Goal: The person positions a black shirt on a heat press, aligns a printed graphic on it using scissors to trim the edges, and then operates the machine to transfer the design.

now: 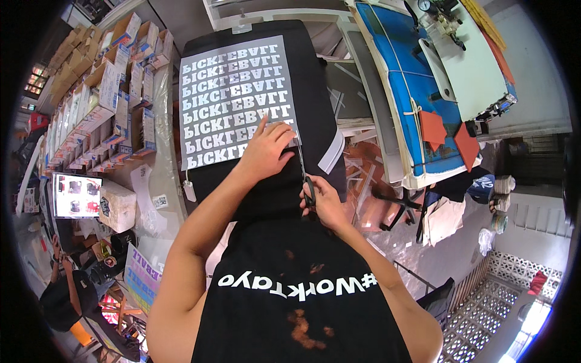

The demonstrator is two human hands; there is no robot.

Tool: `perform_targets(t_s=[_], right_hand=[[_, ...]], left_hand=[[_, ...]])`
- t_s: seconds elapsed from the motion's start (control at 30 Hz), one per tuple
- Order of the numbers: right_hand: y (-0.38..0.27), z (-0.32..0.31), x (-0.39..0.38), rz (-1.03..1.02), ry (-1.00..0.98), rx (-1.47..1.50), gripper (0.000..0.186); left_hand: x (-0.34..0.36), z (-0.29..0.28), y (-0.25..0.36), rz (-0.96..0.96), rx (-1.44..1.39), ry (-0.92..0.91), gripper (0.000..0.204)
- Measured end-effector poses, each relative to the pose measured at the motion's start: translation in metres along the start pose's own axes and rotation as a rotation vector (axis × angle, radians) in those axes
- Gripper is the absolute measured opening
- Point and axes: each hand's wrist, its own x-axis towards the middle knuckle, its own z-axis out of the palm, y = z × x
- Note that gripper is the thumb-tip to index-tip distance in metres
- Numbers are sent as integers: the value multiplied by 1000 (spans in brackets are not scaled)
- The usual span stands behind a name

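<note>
A grey sheet [229, 85] with repeated rows of white block lettering lies on a black padded board [318, 115]. My left hand [268, 148] rests on the lower right of the sheet with fingers apart, covering part of the lettering. My right hand [321, 199] grips dark-handled scissors [308, 191], whose blades reach up to the sheet's right edge beside my left fingers. Loose pale strips [331, 151] lie at the board's right side, and a small white tag [188, 189] hangs at its left edge.
Stacked cartons [100, 106] fill the left, above a lit screen [77, 195] and a pale block [118, 206]. A blue-topped frame with orange pieces [433, 127] stands right, by a black chair base [399, 206]. Another person's arm [69, 278] shows lower left.
</note>
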Motion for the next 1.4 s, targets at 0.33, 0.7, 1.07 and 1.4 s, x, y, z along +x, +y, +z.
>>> perform_targets(t_s=[0.33, 0.7, 1.07, 1.4], right_hand=[[6, 3, 1, -28, 32, -23, 43], [-1, 7, -4, -6, 58, -99, 42], [-16, 16, 17, -25, 99, -59, 36], [-22, 19, 41, -68, 149, -34, 32]], left_hand=[[-11, 23, 2, 59, 26, 237, 16], [-10, 23, 3, 57, 30, 243, 16], [-12, 13, 18, 80, -55, 317, 15], [-18, -2, 32, 51, -124, 330, 21]])
